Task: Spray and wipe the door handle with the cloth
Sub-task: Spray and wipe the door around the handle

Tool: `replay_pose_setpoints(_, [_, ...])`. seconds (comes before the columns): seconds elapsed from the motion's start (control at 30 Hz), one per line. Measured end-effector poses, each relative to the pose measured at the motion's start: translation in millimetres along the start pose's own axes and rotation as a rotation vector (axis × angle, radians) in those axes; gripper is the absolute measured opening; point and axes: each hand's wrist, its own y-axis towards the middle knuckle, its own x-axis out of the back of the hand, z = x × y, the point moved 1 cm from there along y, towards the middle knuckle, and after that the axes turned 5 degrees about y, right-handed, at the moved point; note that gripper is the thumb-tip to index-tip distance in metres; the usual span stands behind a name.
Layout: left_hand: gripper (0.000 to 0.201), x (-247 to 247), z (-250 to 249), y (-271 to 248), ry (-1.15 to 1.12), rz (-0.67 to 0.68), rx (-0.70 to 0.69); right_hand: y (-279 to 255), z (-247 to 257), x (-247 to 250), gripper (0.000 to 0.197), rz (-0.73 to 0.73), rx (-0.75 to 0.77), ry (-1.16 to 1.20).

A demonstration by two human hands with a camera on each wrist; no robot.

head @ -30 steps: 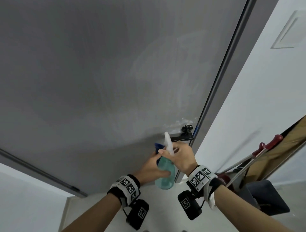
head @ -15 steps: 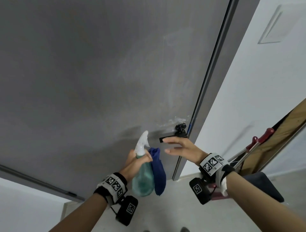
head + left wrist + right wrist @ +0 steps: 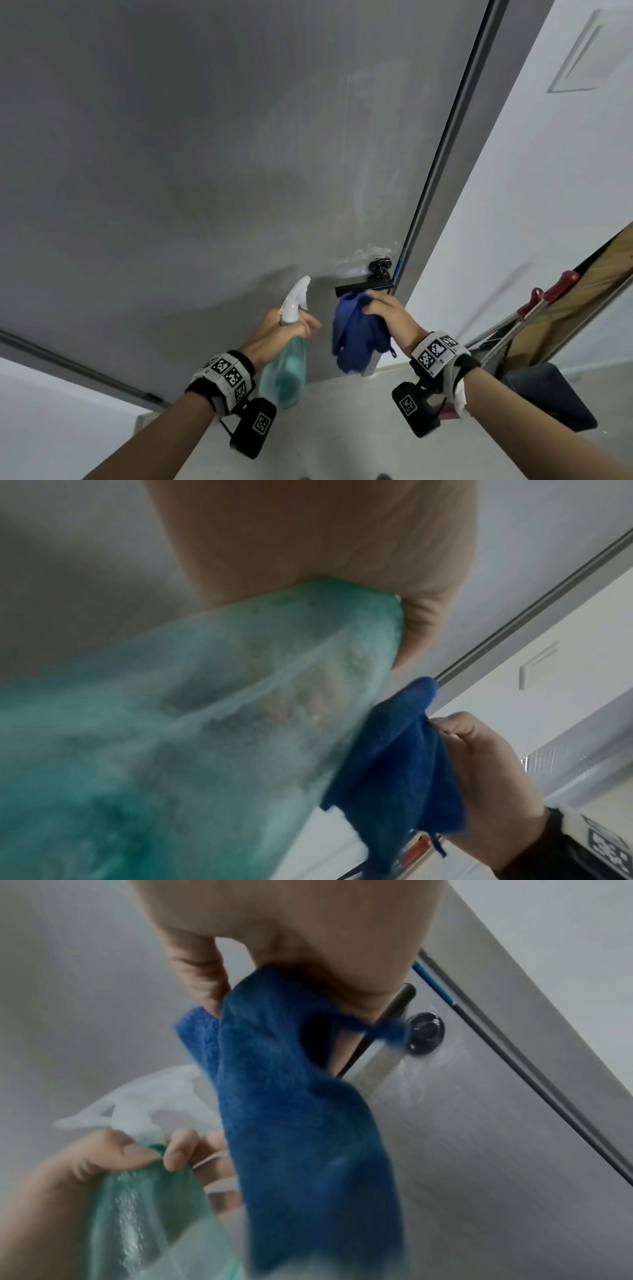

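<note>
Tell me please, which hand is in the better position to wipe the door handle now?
The right hand. It grips the blue cloth just below the black door handle. The left hand is farther from the handle and busy holding the spray bottle.

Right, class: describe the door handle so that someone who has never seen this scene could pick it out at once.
Start at the big grey door and follow its right edge down. Just inside that edge, a black lever, the door handle, sticks out leftward from a round black base, directly above the blue cloth held by the right hand. It is the only black fitting there.
</note>
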Motion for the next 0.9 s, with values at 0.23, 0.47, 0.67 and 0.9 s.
replay_pose_setpoints(0.23, [0.019, -16, 0, 13, 0.201, -0.107, 0.075, 6, -22, 19, 0.023, -0.185, -0.178, -0.175])
replay_pose_setpoints(0.47, [0.023, -23, 8, 25, 0.287, -0.088, 0.093, -1, -24, 24, 0.019, -0.306, -0.252, -0.074])
replay_pose_setpoints(0.67, [0.033, -21, 10, 30, 0.420, -0.110, 0.120, -2, -23, 34, 0.035, -0.370, -0.302, -0.235])
replay_pose_setpoints(0.9, [0.080, -26, 8, 28, 0.315, -0.016, 0.060, -1, -24, 33, 0.033, -0.289, -0.250, -0.414])
